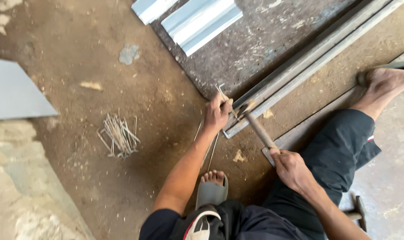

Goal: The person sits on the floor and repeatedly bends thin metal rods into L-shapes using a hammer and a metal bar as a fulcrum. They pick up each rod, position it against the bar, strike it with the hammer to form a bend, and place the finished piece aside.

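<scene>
Crouching on a brown dirt floor (122, 89), a person works with both bare hands, seen from above. Their left hand (217, 113) is closed in a narrow pinch around a thin, pale metal rod (222, 94), holding it against the near end of a long grey steel channel (299, 66) that runs diagonally away toward the upper right. Their right hand (290, 168) is wrapped in a full fist around the brown wooden handle of a hammer (259, 129); the hammer head is blurred and sits just beside the pinched rod at the channel's end. More thin rods (210, 149) lie on the ground under the left forearm.

To the left, well apart from the hands, a loose heap of short pale metal pins (119, 135) rests on the dirt. Folded light-blue metal sheet profiles (197, 20) lie at the top of the view, and a flat grey sheet (13, 91) lies at the far left edge. The person wears dark trousers; one foot in a grey sandal (212, 186) sits between the arms, while the other bare foot (384, 84) rests at the right. A second hammer (357, 213) lies at the lower right.
</scene>
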